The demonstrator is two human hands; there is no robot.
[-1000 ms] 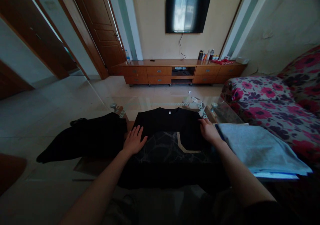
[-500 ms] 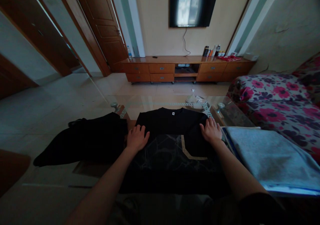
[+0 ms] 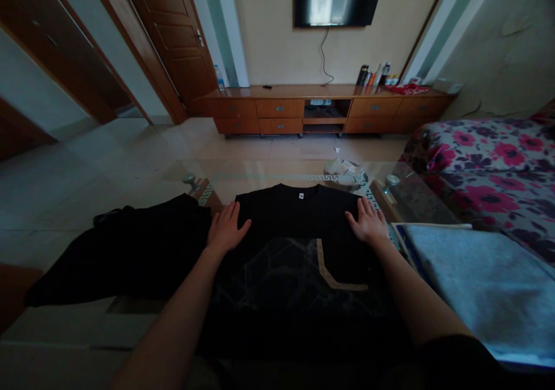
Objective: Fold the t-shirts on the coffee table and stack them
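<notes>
A black T-shirt (image 3: 299,251) with a pale marbled print lies flat on the glass table (image 3: 269,176), collar away from me. My left hand (image 3: 225,231) rests flat on its left edge, fingers spread. On the right edge near the shoulder, my right hand (image 3: 368,222) presses flat the same way. Neither hand grips anything.
A crumpled black garment (image 3: 125,251) lies left of the shirt. A folded grey cloth (image 3: 481,286) lies at the right. A floral sofa (image 3: 485,164) stands beyond it. A wooden TV cabinet (image 3: 321,109) and doors line the far wall.
Both hands have slid a little outward and up along the shirt's sides. The view has tilted downward, so the shirt fills more of the frame.
</notes>
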